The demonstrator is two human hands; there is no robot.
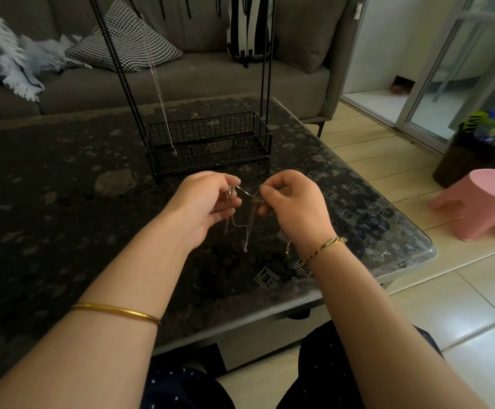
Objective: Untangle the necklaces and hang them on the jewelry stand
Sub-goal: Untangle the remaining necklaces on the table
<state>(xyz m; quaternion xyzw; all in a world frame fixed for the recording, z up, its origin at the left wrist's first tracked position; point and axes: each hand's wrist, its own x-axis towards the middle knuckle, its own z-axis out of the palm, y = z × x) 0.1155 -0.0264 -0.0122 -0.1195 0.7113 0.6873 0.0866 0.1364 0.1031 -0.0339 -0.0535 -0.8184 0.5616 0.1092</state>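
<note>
1. left hand [208, 199] and right hand [293, 202] both pinch the tangled necklaces [248, 222], up over the bench [63, 202] by the stand [208, 134].
2. tease them apart slowly imo, yanking probably tightens the tangle.

We're only getting one wide-angle view here, head-worn, looking forward and down across the table [63, 187] toward the sofa [211, 81], sitting close with the left hand [205, 202] and right hand [295, 202] landing mid-frame.
</note>
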